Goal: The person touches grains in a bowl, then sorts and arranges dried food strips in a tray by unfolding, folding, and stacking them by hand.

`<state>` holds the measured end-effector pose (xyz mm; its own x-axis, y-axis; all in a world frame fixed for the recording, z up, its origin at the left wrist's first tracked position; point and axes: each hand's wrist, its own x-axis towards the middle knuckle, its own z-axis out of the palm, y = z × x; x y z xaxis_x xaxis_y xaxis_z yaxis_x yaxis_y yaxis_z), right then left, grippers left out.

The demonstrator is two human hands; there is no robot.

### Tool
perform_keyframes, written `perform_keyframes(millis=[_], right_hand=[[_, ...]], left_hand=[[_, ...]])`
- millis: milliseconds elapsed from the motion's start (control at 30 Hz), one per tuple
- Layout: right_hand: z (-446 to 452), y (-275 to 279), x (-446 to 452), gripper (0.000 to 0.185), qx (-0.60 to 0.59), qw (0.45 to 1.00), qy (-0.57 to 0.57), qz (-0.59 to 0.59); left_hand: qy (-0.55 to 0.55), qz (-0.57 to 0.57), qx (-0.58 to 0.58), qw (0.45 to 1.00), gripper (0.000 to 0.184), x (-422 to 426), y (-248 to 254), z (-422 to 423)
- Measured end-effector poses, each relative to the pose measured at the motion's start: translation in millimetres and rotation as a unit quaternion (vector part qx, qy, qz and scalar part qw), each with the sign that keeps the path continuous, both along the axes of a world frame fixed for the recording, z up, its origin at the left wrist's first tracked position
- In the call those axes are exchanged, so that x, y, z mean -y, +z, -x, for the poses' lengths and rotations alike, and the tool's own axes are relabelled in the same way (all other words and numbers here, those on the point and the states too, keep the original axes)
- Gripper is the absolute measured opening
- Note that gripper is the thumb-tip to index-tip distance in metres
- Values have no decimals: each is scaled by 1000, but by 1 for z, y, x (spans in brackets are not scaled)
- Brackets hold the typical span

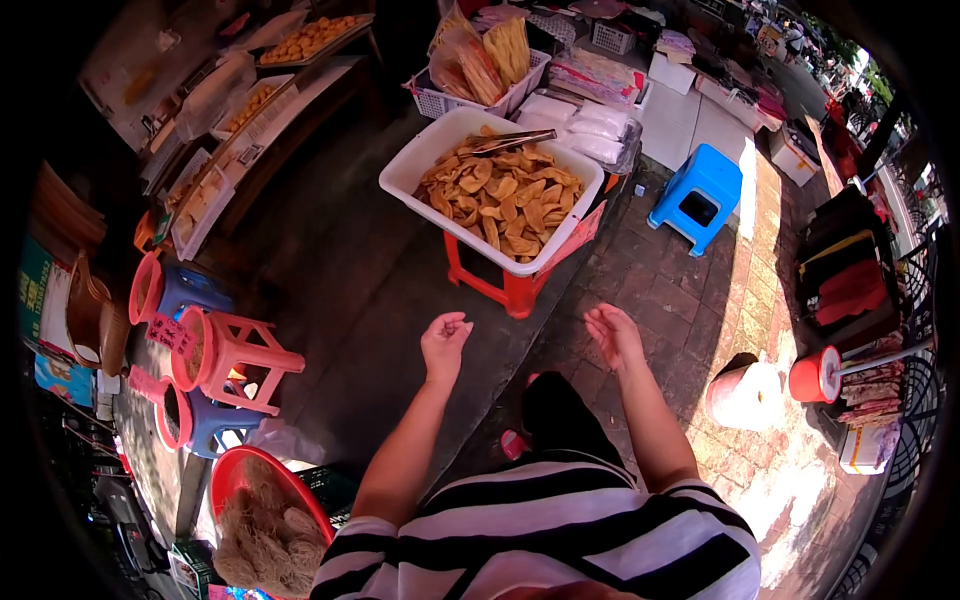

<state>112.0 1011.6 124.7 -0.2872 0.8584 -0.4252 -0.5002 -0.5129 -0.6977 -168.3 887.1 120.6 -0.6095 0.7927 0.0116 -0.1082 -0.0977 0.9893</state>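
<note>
Both my hands are held out in front of my striped shirt, above the ground. My left hand (445, 348) is loosely curled, with a small gap between the fingers, and I see nothing in it. To the right, my right hand (613, 335) has its fingers apart and slightly bent, also with nothing in it. Ahead of them, a white plastic tub (402, 178) full of flat brown dried pieces (510, 195) rests on a red stool (490, 285). Metal tongs (512, 141) lie on top of the pieces at the back. Neither hand touches the tub.
A blue stool (703, 195) stands on the brick paving to the right. On the left are pink stools (255, 360) with bowls and a red basin (235, 465) of tangled brown strands. A basket (525, 88) holds bagged goods behind the tub. A white bucket (745, 400) stands at right.
</note>
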Motion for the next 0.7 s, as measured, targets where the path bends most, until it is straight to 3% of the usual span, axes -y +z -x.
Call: perform_keyframes(millis=[167,267,300,333,367,400,500,600,700], right_hand=[[90,16,-101,17,100,990,-6,-100],[141,14,-187,23,214,951,-25,-224],[156,13,-216,24,236,942,-37,-236],[168,10,-245,25,261,931,-48,-249],[181,2,-272,26,308,910,-32,-277],[191,2,-297,27,354,883,-16,-309],[218,10,-336,31,623,599,15,-502],[223,12,-337,35,636,617,100,-453],[216,22,-335,33,597,675,129,-415]], left_hand=[[-66,-19,34,997,15,-111,25,51],[-92,40,-71,992,22,-167,6,85],[-114,92,-140,979,25,-180,-1,99],[-100,36,-280,954,25,-197,-21,111],[-127,78,-287,946,24,-206,-11,119],[-153,114,-293,937,24,-218,6,125],[-163,214,-149,952,22,-254,29,138],[-127,190,-81,970,21,-280,25,153],[-148,215,-114,959,20,-299,20,159]])
